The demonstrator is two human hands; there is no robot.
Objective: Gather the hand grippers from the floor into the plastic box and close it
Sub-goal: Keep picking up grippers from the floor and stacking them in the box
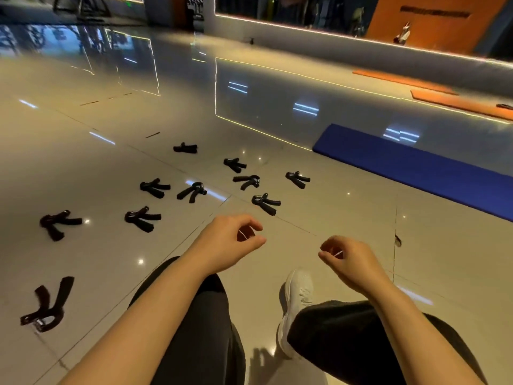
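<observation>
The floor (pixel 333 168) is showing as large polished tiles, pale and very glossy, mirroring the light strips and ceiling lamps. The hand grippers (pixel 191 191) scattered on it are looking matt black, their handles seeming wrapped in soft foam or rubber, with a slight sheen on the hard plastic heads. The blue mat (pixel 416 168) is appearing smooth and dull, like vinyl or foam; the orange mats (pixel 455 102) are looking equally matt. The trousers (pixel 211 323) are reading as dark matt cloth, and the white shoe (pixel 295 301) as knitted mesh fabric.
</observation>
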